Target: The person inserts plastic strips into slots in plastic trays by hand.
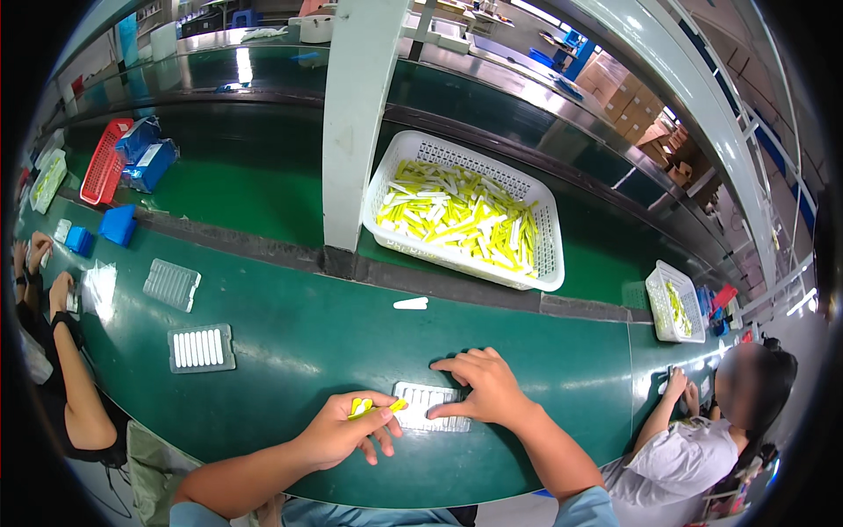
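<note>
My left hand [349,428] is closed around a few small yellow-and-white plastic sticks [361,407], with one yellow end poking out past the fingertips. Just to its right, a clear plastic blister tray [428,395] with long slots lies on the green table. Over the tray's right side is my right hand [482,386], thumb and fingers spread apart; the thumb tip rests at the slots. Whether any slot holds a piece is hard to make out. Farther away, a single white stick [410,304] lies on the table.
A white basket [551,255] heaped with yellow-and-white sticks stands beyond a raised ledge, beside a white post [351,132]. To the left are a tray of white sticks [200,349] and another clear tray [172,285]. Co-workers [680,457] sit at both sides.
</note>
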Action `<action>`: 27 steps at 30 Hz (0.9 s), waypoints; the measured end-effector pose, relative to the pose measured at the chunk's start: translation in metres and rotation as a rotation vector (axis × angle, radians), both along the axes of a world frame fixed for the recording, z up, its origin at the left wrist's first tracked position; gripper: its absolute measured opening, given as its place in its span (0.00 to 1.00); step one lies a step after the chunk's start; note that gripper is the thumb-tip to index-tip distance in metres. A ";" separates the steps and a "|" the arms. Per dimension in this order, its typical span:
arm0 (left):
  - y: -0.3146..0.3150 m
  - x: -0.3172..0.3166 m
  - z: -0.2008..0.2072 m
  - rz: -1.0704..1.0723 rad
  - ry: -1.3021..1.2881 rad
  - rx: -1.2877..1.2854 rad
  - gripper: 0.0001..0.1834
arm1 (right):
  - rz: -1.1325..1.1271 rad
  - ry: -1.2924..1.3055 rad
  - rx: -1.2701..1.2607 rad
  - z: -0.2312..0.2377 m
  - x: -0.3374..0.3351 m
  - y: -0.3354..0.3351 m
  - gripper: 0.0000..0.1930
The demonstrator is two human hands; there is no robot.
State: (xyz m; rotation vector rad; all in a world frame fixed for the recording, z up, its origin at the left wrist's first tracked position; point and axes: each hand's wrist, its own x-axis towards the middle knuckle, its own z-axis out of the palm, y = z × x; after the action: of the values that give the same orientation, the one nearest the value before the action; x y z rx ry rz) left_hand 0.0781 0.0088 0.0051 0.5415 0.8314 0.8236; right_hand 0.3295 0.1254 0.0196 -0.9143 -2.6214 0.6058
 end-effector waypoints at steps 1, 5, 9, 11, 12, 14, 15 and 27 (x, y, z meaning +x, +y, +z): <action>0.000 -0.001 0.000 0.005 0.004 0.000 0.17 | 0.002 0.000 0.002 0.002 0.000 0.000 0.31; -0.001 -0.002 -0.001 0.017 -0.012 0.003 0.17 | 0.018 -0.026 -0.008 0.007 0.001 -0.001 0.31; 0.000 0.001 0.002 0.023 -0.015 -0.018 0.16 | -0.092 0.163 -0.200 0.001 0.009 -0.003 0.22; 0.001 0.003 0.002 0.005 -0.010 -0.025 0.16 | -0.146 0.285 -0.291 0.005 0.002 -0.018 0.19; 0.000 0.004 0.002 -0.027 0.016 0.000 0.16 | -0.202 0.406 -0.382 0.010 -0.006 -0.029 0.17; -0.002 0.005 0.003 -0.064 0.044 0.025 0.16 | -0.059 0.414 -0.362 0.020 -0.023 -0.042 0.14; -0.004 0.006 0.004 -0.100 0.028 0.023 0.17 | -0.031 0.392 -0.337 0.017 -0.025 -0.045 0.11; -0.001 0.005 0.005 0.011 0.025 -0.029 0.18 | -0.115 0.027 0.424 0.003 0.015 -0.071 0.07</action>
State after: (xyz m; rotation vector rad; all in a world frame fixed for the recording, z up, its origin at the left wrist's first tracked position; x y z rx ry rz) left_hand 0.0836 0.0075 0.0105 0.5230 0.8682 0.8152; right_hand 0.3448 0.0545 0.0226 -0.8999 -2.5057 0.0259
